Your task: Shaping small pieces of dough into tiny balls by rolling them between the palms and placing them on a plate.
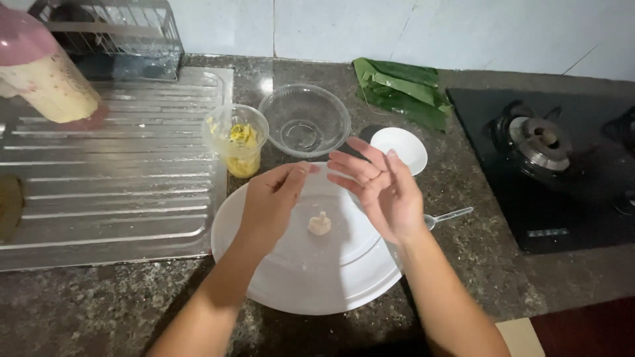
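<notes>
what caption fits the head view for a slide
Both hands, left hand and right hand, hover empty over a white plate holding a small dough piece.

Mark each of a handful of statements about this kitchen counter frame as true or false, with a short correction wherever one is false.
1. A small pale lump of dough lies on the white plate. True.
2. The right hand holds the dough in a closed grip. False: it hovers open above the plate, fingers spread, holding nothing.
3. The clear glass bowl is full of water. False: it looks empty.
4. A clear plastic cup with yellow contents stands by the plate's far left edge. True.
5. Folded green leaves lie on the steel draining board. False: they lie on the stone counter by the gas stove.
6. The left hand is above the plate. True.
</notes>
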